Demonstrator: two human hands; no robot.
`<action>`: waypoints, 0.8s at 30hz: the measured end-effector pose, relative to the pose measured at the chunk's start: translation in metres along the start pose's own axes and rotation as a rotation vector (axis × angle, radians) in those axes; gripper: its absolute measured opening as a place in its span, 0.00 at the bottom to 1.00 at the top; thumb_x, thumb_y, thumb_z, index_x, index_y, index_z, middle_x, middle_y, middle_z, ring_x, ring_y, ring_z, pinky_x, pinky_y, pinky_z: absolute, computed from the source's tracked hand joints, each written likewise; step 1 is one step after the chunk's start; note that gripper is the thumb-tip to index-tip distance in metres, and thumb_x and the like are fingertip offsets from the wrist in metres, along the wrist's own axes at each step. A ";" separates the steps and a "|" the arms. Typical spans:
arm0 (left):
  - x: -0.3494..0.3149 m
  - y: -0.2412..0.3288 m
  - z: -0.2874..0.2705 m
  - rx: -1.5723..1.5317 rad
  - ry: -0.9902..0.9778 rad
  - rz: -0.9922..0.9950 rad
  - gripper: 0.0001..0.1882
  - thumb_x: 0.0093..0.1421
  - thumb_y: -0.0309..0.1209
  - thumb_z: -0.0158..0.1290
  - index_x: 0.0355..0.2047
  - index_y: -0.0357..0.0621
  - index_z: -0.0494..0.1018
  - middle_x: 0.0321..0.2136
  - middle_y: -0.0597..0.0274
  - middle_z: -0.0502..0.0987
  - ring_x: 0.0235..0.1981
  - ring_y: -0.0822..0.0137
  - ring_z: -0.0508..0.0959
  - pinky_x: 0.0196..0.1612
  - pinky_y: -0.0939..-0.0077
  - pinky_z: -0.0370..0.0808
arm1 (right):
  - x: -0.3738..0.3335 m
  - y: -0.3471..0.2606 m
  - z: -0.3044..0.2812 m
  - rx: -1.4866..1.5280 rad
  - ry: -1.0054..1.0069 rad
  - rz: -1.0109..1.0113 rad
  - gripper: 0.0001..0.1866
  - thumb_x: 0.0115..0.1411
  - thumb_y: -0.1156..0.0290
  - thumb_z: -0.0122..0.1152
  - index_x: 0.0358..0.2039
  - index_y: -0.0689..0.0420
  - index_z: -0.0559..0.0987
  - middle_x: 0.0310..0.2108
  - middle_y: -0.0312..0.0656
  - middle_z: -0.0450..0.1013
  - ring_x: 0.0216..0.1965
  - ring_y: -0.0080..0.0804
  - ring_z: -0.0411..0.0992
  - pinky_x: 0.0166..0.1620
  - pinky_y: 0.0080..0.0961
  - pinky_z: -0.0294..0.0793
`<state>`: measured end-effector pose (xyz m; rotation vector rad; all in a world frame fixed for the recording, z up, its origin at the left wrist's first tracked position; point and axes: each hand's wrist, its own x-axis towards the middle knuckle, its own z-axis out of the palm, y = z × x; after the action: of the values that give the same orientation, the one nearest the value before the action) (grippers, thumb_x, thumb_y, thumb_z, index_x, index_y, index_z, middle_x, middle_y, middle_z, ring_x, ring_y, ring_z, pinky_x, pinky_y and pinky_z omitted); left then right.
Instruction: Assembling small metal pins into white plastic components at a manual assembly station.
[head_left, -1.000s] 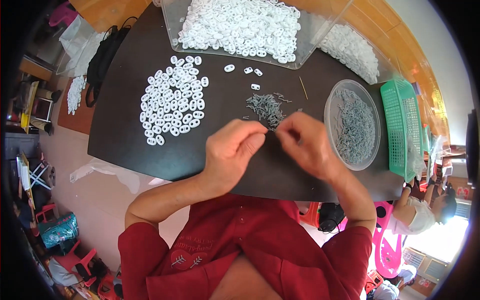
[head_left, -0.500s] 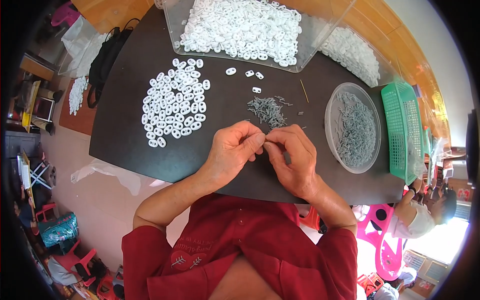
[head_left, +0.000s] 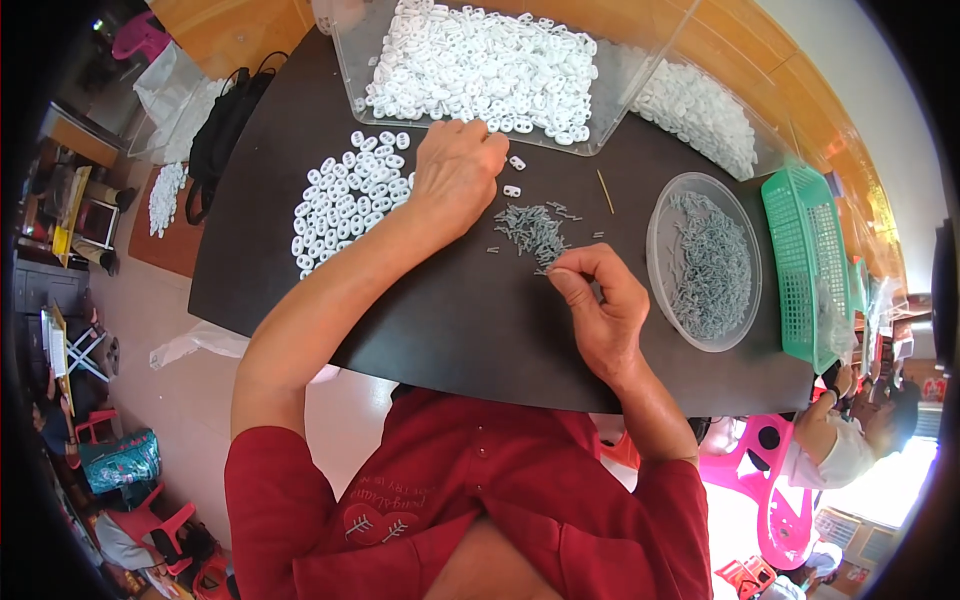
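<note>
My left hand (head_left: 458,175) reaches over the table just short of the clear bin, knuckles up. Its fingers curl down and the tips are hidden, so I cannot see what lies under them. Two loose white oval pieces with two holes (head_left: 512,191) lie beside it. To its left spreads a group of similar white pieces (head_left: 345,205), partly covered by my forearm. My right hand (head_left: 608,310) is closed in a pinch, thumb against forefinger, at the near edge of a small pile of grey pins (head_left: 532,230). Anything between those fingertips is too small to make out.
A clear bin (head_left: 590,148) heaped with white pieces stands at the far side. On the right are a round tub (head_left: 655,300) of grey pins and a green basket (head_left: 795,330). A thin yellowish stick (head_left: 606,191) lies behind the pins. Another person (head_left: 835,440) sits at far right.
My hands were together over the near part of the table. Now the left has moved away to the far loose white pieces, while the right has shifted slightly right, still pinched.
</note>
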<state>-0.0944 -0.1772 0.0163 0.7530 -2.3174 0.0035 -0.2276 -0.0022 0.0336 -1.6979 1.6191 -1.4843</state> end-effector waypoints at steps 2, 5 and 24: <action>0.007 -0.001 0.009 0.036 -0.081 0.031 0.01 0.46 0.24 0.54 0.22 0.42 0.73 0.23 0.57 0.72 0.31 0.56 0.73 0.37 0.65 0.66 | -0.001 0.003 -0.001 0.001 -0.008 -0.017 0.03 0.54 0.83 0.59 0.29 0.64 0.75 0.28 0.38 0.71 0.28 0.21 0.67 0.33 0.16 0.67; 0.014 -0.002 0.017 0.112 -0.231 0.057 0.02 0.45 0.24 0.54 0.21 0.41 0.75 0.26 0.54 0.75 0.33 0.58 0.74 0.39 0.65 0.65 | -0.001 0.003 -0.001 0.012 0.003 -0.025 0.03 0.53 0.84 0.59 0.29 0.64 0.75 0.28 0.39 0.71 0.28 0.21 0.67 0.32 0.16 0.67; -0.011 0.030 -0.053 -0.739 -0.357 -0.402 0.06 0.53 0.26 0.56 0.31 0.38 0.74 0.23 0.66 0.72 0.25 0.73 0.70 0.30 0.80 0.67 | 0.004 0.012 -0.008 0.280 0.024 0.294 0.03 0.57 0.80 0.58 0.32 0.64 0.75 0.29 0.34 0.72 0.30 0.16 0.67 0.34 0.13 0.67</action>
<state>-0.0706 -0.1352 0.0557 0.8419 -2.1803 -1.1766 -0.2409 -0.0056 0.0285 -1.2387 1.5117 -1.5037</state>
